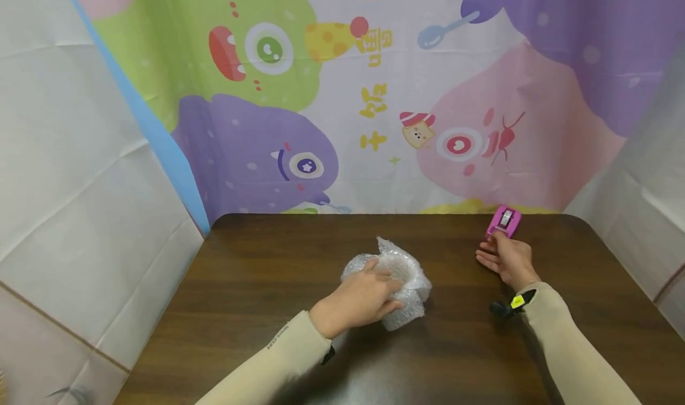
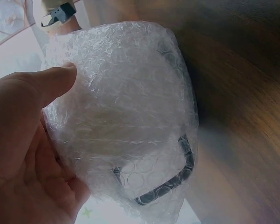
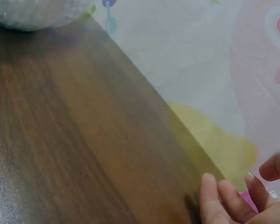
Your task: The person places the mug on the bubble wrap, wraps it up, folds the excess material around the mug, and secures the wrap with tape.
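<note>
Near the middle of the table is a bubble-wrapped mug (image 1: 409, 286), its loose plastic edge sticking up at the back. Through the wrap, the left wrist view shows a dark-edged handle (image 2: 165, 189) low on one side. My left hand (image 1: 357, 298) grips the wrapped mug, with the thumb on the near face in the left wrist view and other fingers behind it. A pink tape dispenser (image 1: 505, 219) is at the table's back right edge. My right hand (image 1: 508, 259) is at its near end, fingers loosely bent. In the right wrist view a gap shows between thumb and forefinger, which partly hides the dispenser.
The dark wood table (image 1: 267, 286) has rounded back corners. Behind it hangs a backdrop (image 1: 374, 185) with cartoon monsters, and pale sheets (image 1: 80, 185) hang at both sides. Both wrists wear black straps.
</note>
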Demonstrator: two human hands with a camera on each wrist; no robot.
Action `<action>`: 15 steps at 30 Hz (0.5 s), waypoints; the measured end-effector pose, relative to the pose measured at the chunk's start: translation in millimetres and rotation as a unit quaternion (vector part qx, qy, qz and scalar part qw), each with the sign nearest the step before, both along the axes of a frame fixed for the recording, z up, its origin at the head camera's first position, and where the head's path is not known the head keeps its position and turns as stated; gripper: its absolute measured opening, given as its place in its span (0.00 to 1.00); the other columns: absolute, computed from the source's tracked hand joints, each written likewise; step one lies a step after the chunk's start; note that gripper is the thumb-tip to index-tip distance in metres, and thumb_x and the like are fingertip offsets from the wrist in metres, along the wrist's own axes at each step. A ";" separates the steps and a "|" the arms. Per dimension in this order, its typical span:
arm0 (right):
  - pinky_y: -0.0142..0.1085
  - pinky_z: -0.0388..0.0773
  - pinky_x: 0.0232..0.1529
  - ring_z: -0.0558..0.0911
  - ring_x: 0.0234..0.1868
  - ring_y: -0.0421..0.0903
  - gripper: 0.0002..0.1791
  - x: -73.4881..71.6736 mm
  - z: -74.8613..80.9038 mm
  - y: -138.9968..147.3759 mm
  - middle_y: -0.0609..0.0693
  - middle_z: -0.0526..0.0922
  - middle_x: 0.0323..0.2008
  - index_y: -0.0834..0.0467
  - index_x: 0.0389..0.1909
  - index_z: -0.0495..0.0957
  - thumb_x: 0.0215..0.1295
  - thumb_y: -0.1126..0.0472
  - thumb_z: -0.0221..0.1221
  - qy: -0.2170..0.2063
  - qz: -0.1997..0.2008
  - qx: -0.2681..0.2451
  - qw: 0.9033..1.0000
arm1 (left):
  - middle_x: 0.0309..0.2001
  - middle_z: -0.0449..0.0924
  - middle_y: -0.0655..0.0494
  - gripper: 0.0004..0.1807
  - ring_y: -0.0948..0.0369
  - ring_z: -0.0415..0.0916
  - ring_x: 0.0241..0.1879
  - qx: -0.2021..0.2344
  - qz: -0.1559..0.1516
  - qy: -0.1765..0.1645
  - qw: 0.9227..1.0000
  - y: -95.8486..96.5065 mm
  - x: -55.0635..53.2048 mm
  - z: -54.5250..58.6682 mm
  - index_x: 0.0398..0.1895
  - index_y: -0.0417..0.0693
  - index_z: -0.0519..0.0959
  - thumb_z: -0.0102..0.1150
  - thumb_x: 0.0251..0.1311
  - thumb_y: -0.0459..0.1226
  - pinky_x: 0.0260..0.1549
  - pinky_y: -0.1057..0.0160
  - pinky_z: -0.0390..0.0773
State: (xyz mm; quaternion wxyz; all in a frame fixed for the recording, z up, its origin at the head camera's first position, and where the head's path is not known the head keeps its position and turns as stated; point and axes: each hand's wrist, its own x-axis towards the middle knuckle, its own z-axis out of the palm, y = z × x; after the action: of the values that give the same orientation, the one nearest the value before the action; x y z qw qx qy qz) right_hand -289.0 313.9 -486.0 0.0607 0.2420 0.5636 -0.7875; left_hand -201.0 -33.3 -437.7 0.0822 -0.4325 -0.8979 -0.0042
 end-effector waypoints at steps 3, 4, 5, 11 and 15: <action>0.38 0.88 0.41 0.90 0.31 0.44 0.10 3.3 -3.2 -0.3 0.48 0.89 0.27 0.60 0.49 0.70 0.78 0.57 0.49 -0.013 0.014 -0.006 1.000 | 0.39 0.87 0.64 0.14 0.62 0.82 0.57 -0.004 0.003 -0.005 1.000 1.1 0.2 -1.0 0.42 0.54 0.81 0.61 0.69 0.53 0.75 0.51 0.65; 0.38 0.88 0.41 0.91 0.31 0.44 0.11 4.5 -3.7 0.0 0.49 0.89 0.27 0.61 0.50 0.69 0.78 0.57 0.49 -0.015 0.019 -0.007 1.000 | 0.40 0.88 0.63 0.14 0.61 0.82 0.58 -0.005 0.002 -0.006 1.000 1.3 0.4 -1.0 0.42 0.54 0.81 0.61 0.70 0.53 0.75 0.51 0.65; 0.37 0.88 0.42 0.91 0.31 0.44 0.11 5.7 -3.7 0.4 0.49 0.90 0.27 0.61 0.50 0.69 0.78 0.57 0.49 -0.017 0.024 -0.008 1.000 | 0.40 0.88 0.63 0.15 0.61 0.82 0.58 -0.005 0.003 -0.007 1.000 1.4 0.6 -1.0 0.43 0.54 0.82 0.61 0.70 0.53 0.75 0.50 0.65; 0.36 0.87 0.42 0.91 0.33 0.44 0.11 11.4 -2.7 2.5 0.49 0.91 0.29 0.60 0.53 0.68 0.78 0.58 0.50 -0.039 0.043 -0.004 0.998 | 0.40 0.88 0.63 0.15 0.61 0.82 0.58 -0.006 0.001 -0.006 1.000 1.4 -0.2 -1.0 0.43 0.54 0.82 0.61 0.70 0.54 0.74 0.50 0.65; 0.35 0.87 0.43 0.92 0.35 0.44 0.15 12.8 -4.3 2.9 0.48 0.91 0.30 0.59 0.59 0.65 0.78 0.60 0.50 -0.044 0.055 0.001 0.998 | 0.40 0.88 0.63 0.15 0.61 0.82 0.59 -0.006 0.002 -0.004 1.000 1.1 -0.9 -0.3 0.44 0.54 0.82 0.61 0.70 0.54 0.75 0.50 0.65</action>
State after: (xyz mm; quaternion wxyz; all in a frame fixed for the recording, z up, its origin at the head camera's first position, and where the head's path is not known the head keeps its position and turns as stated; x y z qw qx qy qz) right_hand -276.2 316.8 -490.3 0.1281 0.2455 0.5737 -0.7709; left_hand -201.9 -32.2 -438.0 0.0762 -0.4315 -0.8989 -0.0006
